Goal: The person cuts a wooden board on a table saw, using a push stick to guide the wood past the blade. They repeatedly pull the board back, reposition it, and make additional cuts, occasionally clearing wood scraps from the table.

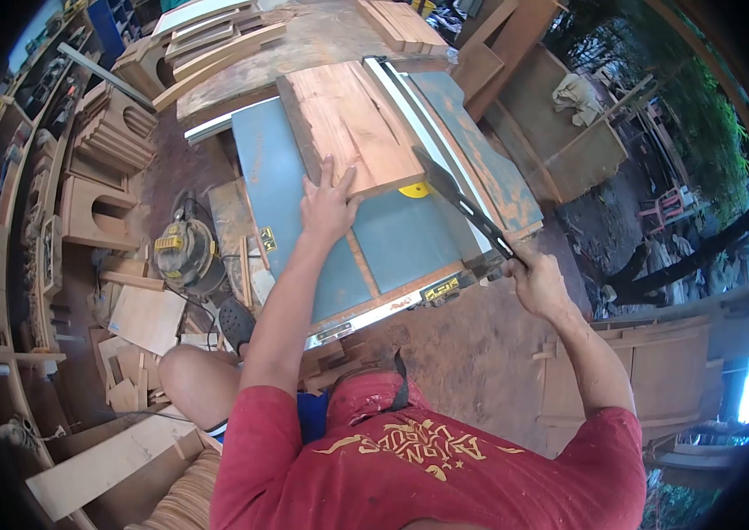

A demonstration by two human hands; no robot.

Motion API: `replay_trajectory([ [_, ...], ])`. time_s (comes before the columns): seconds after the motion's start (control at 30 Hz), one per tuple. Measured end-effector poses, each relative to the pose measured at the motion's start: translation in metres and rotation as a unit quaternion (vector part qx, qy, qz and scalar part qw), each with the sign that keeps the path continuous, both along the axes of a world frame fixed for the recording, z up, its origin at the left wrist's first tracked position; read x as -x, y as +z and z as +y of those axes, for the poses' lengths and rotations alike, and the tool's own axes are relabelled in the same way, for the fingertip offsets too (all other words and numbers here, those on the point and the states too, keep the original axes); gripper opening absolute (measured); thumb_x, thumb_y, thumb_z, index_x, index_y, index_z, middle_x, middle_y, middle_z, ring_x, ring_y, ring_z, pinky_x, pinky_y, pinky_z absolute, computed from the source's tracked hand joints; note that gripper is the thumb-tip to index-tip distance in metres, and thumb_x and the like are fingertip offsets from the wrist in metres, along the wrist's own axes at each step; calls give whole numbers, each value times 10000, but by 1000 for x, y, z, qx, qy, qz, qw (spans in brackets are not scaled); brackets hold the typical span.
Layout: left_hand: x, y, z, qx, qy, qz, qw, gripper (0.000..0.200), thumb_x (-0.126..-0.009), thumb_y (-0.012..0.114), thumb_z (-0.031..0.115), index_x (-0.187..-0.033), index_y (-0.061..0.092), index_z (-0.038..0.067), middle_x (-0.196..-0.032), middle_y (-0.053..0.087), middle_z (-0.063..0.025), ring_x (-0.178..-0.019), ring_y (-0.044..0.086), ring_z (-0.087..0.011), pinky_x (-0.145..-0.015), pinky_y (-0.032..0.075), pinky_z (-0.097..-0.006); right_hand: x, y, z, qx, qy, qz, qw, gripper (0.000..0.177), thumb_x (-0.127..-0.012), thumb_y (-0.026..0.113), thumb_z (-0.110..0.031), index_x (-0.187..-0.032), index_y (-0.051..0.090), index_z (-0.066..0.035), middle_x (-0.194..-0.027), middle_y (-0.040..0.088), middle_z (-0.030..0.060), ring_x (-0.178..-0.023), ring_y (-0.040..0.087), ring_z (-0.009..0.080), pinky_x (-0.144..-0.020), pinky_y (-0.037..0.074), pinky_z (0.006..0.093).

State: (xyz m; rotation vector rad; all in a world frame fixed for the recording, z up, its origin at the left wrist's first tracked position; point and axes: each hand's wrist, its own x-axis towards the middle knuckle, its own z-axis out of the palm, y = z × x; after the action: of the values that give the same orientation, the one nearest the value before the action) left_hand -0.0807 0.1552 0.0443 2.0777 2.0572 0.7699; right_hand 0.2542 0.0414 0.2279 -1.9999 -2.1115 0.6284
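Note:
A wide wooden board (pixel 348 124) lies flat on the blue-grey top of a table saw (pixel 410 238), alongside the white rip fence (pixel 432 141). My left hand (pixel 329 203) rests on the board's near left corner, fingers spread and pressing flat. My right hand (pixel 535 281) is closed round the handle of a black push stick (pixel 467 208), whose far tip reaches the board's near right corner. Beside that corner a yellow piece (pixel 412 190) shows in the saw top. The saw blade itself cannot be seen.
Behind the saw stands a worktable (pixel 255 75) with stacked boards (pixel 401 26). On the left are a yellow-and-black shop vacuum (pixel 185 252), cut panels with arched openings (pixel 101 212) and wood offcuts (pixel 140 322). Plywood panels (pixel 631 371) stand at the right.

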Motion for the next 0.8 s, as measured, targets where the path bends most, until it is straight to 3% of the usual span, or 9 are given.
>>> replay_trajectory([
  [0.07, 4, -7, 12, -13, -4, 7, 1000, 658, -846, 779, 372, -1460, 555, 305, -1650, 316, -139, -1316, 402, -662, -972, 532, -616, -2, -7, 9, -14, 9, -10, 1000, 456, -943, 565, -62, -1397, 611, -54, -1004, 727, 259, -1018, 698, 412, -939, 522, 447],
  [0.27, 12, 1, 26, 0, 7, -2, 1000, 615, -862, 764, 386, -1441, 587, 278, -1645, 326, -132, -1340, 400, -624, -1063, 481, -586, -2, -24, 31, -56, 36, 2, 998, 447, -931, 571, -60, -1374, 628, -46, -1000, 696, 310, -986, 692, 449, -896, 523, 469],
  [0.43, 26, -15, 55, -27, 1, 16, 1000, 645, -872, 763, 379, -1471, 534, 314, -1649, 312, -132, -1327, 382, -658, -1052, 502, -577, 21, -10, 51, -31, 26, 8, 999, 499, -885, 511, -6, -1369, 628, -36, -951, 669, 336, -929, 691, 468, -841, 518, 495],
  [0.53, 32, -15, 70, -18, 1, 15, 1000, 675, -874, 765, 377, -1493, 497, 336, -1653, 303, -126, -1322, 377, -669, -1047, 510, -575, 22, -15, 65, -101, 82, -42, 991, 496, -946, 543, -45, -1434, 589, -123, -832, 694, 226, -840, 725, 357, -808, 538, 405],
  [0.63, 39, -17, 78, -8, -5, 17, 1000, 695, -871, 770, 373, -1502, 480, 343, -1649, 308, -128, -1314, 387, -665, -1045, 512, -574, 38, -5, 81, -44, 51, -32, 997, 535, -877, 497, -18, -1397, 611, -68, -972, 663, 354, -919, 678, 495, -839, 519, 503],
  [0.8, 46, -11, 89, -19, -15, 8, 1000, 690, -866, 772, 373, -1495, 493, 318, -1648, 309, -142, -1314, 394, -650, -1048, 498, -581, 59, -3, 129, -84, 80, -84, 990, 510, -899, 510, -36, -1393, 618, -105, -1022, 682, 339, -925, 689, 485, -833, 533, 532],
])
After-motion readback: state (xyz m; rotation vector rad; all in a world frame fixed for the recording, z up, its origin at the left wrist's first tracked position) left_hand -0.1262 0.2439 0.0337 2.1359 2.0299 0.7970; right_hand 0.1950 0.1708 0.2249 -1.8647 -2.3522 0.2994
